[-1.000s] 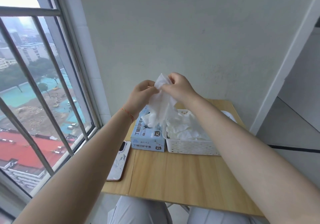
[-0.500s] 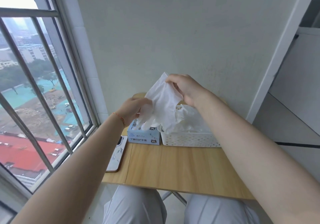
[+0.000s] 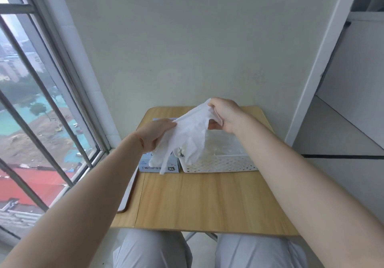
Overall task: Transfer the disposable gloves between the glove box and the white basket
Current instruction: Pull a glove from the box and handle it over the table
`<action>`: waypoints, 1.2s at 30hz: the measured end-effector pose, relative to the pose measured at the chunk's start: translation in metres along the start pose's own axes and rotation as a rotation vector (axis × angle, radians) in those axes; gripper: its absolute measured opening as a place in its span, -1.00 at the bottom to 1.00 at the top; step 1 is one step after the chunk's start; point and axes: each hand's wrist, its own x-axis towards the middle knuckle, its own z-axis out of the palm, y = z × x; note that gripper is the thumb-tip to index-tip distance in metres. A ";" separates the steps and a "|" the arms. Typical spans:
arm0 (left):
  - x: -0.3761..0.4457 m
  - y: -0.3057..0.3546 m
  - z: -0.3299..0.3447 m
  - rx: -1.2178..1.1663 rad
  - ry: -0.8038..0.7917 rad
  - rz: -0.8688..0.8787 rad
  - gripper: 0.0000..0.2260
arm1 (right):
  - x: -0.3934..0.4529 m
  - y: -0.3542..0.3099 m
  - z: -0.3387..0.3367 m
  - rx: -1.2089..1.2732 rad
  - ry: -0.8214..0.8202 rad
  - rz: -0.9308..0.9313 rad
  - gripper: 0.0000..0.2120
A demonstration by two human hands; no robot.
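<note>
White glove [image 3: 188, 133]: thin, limp, light; judged best held by cuff
Left hand [image 3: 154, 136]: pinching glove above glove box [image 3: 159, 167]
Right hand [image 3: 225, 115]: pinching cuff

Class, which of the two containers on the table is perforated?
The white basket, right of the blue glove box: its wall has rows of small holes; the box's is solid printed card.

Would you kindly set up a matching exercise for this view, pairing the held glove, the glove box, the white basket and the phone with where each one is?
Things:
1. glove
2. glove box
3. white basket
4. phone

Places:
A. flat at the table's window-side edge
B. right of the blue carton, holding loose gloves
C. stretched in the air between left hand and right hand
D. left of the perforated container, "XL" on its front

Pairs: 1-C, 2-D, 3-B, 4-A
</note>
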 end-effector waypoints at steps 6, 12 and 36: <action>0.053 0.042 0.021 0.822 0.220 0.064 -0.69 | 0.018 0.014 -0.046 0.029 0.096 0.057 -0.86; 0.079 0.026 0.068 1.084 0.568 0.376 -0.80 | 0.041 0.042 -0.089 -0.489 0.300 0.086 -0.73; 0.060 -0.013 0.097 1.344 0.033 0.291 -0.23 | 0.035 0.060 -0.066 -1.502 0.352 -0.561 -0.78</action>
